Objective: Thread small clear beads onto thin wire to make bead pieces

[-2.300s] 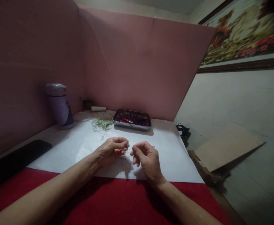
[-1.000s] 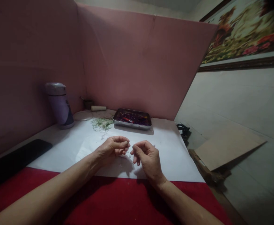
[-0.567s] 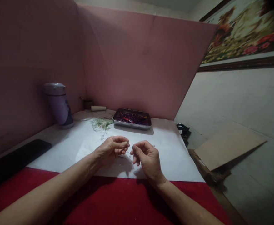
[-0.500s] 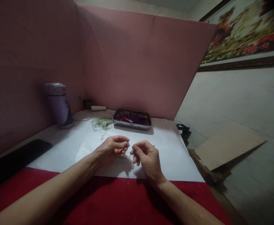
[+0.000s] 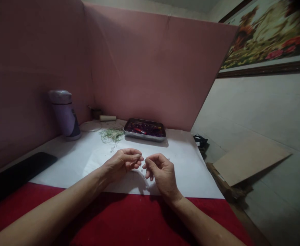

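Observation:
Over the white sheet (image 5: 188,184), my left hand (image 5: 124,162) is closed in a pinch, thumb against forefinger. Whatever sits in that pinch is too small to make out. Close beside it, my right hand (image 5: 164,172) also pinches with thumb and forefinger, and what it holds is hidden. A narrow gap separates the two sets of fingertips. Below the gap, several tiny clear beads (image 5: 142,171) show in a line; I cannot tell whether they hang or lie on the sheet. More clear beads (image 5: 112,149) lie beyond my left hand.
A metal tray (image 5: 146,137) of dark purple bits holds a red tool (image 5: 140,131). Left of it lie a tangle of green thread (image 5: 112,135) and a pale roll (image 5: 108,118). A purple flask (image 5: 66,119) and a black flat object (image 5: 37,164) stand further left. Pink panels (image 5: 150,68) rise behind.
My left hand has shifted slightly right, bringing its fingertips closer to my right hand. The small shiny bit at its fingertips is now harder to see. My right hand is almost still.

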The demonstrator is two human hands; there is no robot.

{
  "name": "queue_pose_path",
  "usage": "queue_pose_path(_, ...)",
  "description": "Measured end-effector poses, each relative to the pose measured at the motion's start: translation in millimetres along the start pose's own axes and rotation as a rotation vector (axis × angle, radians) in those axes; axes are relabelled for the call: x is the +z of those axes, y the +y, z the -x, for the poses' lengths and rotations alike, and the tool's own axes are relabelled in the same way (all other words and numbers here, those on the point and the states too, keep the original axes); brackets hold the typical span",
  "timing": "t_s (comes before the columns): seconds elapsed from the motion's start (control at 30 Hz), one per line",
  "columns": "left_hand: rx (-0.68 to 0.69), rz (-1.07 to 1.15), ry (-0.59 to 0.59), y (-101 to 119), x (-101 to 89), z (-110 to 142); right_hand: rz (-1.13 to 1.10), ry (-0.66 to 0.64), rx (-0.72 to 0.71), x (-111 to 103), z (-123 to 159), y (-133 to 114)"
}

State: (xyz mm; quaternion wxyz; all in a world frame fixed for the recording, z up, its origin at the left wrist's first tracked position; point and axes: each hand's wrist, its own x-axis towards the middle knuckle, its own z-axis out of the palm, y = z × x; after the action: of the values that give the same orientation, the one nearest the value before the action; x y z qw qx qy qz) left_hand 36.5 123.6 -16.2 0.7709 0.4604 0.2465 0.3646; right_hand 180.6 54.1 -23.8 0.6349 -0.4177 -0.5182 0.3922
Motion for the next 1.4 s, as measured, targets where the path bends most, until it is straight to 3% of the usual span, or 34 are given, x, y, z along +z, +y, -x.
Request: queue_pose_path(1.4,0.015,0.040,-0.019,0.6,3.0,-0.2,-0.005,0.012,-0.004,-0.4,-0.8,-1.9)
